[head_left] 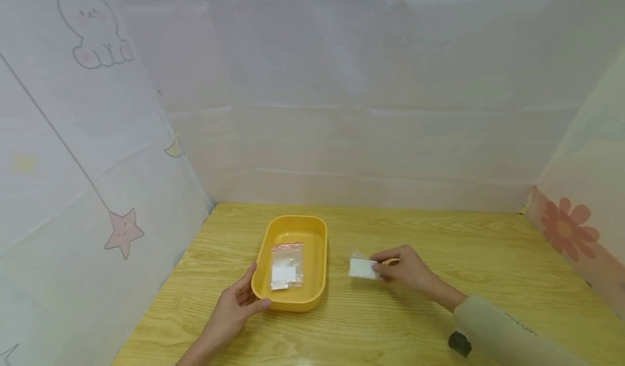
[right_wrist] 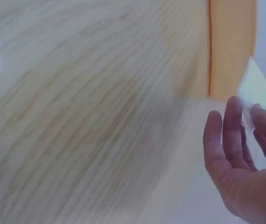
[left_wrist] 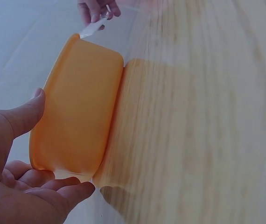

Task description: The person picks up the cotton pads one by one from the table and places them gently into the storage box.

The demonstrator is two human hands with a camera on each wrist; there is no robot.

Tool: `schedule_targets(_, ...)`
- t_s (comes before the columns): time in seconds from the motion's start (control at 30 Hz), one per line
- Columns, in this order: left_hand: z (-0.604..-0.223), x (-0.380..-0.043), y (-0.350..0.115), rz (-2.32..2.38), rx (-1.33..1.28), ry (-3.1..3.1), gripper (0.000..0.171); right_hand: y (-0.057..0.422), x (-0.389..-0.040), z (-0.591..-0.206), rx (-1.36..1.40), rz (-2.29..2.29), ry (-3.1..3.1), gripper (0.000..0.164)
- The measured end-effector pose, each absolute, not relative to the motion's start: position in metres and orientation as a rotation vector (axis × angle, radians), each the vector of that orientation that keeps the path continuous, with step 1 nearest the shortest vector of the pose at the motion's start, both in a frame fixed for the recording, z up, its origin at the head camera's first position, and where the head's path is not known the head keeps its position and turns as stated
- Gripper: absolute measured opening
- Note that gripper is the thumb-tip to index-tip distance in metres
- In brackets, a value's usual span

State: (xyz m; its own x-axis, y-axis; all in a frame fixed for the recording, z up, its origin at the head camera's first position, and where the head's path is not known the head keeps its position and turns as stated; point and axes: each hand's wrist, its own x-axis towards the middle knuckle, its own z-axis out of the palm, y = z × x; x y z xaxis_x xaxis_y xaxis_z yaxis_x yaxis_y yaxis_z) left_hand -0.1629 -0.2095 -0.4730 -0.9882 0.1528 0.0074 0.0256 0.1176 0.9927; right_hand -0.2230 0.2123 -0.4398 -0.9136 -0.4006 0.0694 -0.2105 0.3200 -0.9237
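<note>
A yellow plastic bin stands on the table, holding clear zip bags with red-striped tops and white contents. My left hand grips the bin's near left corner, thumb at the near rim and fingers along the left side. In the left wrist view the bin's wall sits between the thumb and fingers of that hand. To the right of the bin, my right hand pinches a small clear bag with a white piece inside. The right wrist view shows this bag between thumb and fingertips.
The wood-grain table meets a pale cloth wall at the back. Printed cloth also hangs at the left and right sides. A small dark object appears beside the right sleeve; its kind cannot be made out.
</note>
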Motion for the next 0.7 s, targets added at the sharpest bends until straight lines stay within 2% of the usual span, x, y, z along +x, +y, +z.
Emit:
schedule_targets(0.33,-0.472,-0.163,-0.210,1.997,0.146,2.299,0.090,0.184,-0.221,-0.413,-0.478,-1.700,2.349,0.038)
schedule_targets(0.7,-0.472,-0.163,-0.208,1.999,0.152,2.308,0.090,0.105,-0.239,-0.380,-0.534,-1.588,2.463,0.025)
